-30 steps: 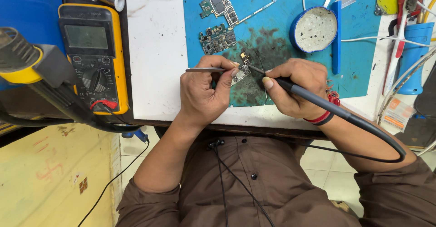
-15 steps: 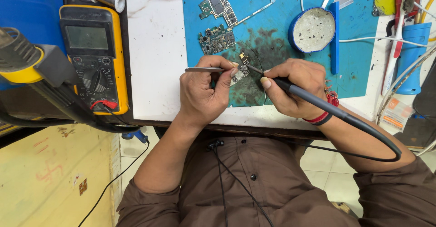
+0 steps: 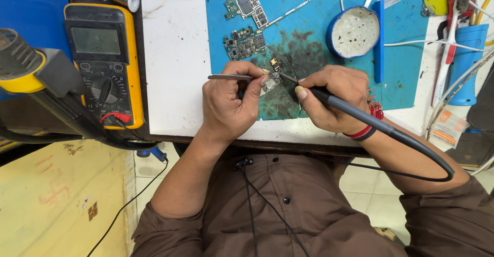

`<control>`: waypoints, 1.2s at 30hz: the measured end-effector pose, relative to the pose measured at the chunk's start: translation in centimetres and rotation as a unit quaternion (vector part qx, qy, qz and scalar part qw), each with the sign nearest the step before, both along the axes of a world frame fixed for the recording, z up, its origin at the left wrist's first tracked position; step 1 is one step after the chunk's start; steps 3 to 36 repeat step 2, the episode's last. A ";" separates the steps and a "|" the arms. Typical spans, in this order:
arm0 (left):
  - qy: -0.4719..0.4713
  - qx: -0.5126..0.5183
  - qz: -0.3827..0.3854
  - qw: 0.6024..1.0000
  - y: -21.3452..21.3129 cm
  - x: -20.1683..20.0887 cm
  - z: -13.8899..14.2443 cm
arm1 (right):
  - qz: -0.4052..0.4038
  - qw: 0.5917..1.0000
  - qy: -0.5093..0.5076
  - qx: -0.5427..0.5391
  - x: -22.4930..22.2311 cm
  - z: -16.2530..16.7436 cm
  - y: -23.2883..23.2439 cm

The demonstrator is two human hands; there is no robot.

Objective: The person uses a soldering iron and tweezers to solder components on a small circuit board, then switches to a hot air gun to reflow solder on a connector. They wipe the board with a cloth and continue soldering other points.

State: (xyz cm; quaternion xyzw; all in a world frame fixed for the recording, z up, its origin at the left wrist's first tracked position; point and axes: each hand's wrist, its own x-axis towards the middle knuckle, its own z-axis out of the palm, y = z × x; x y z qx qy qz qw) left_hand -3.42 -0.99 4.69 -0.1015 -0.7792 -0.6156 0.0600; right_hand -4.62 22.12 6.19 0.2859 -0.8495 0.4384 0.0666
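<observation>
At frame centre, the left hand (image 3: 229, 100) grips tweezers (image 3: 229, 77) on a small chip (image 3: 271, 82) while the right hand (image 3: 334, 97) grips a soldering iron (image 3: 360, 115).

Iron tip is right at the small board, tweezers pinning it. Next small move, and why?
Probably ease the soldering iron tip down onto the small board. The left hand already steadies it with tweezers, and the right hand aims the tip just beside it on the blue mat.
</observation>
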 end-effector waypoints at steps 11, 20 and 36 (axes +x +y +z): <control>0.002 -0.005 0.000 1.000 0.0 0.0 0.0 | 0.000 1.000 0.003 0.001 0.0 0.0 0.0; 0.002 -0.005 0.000 1.000 0.0 0.0 0.0 | 0.000 1.000 0.003 0.001 0.0 0.0 0.0; 0.002 -0.005 0.000 1.000 0.0 0.0 0.0 | 0.000 1.000 0.003 0.001 0.0 0.0 0.0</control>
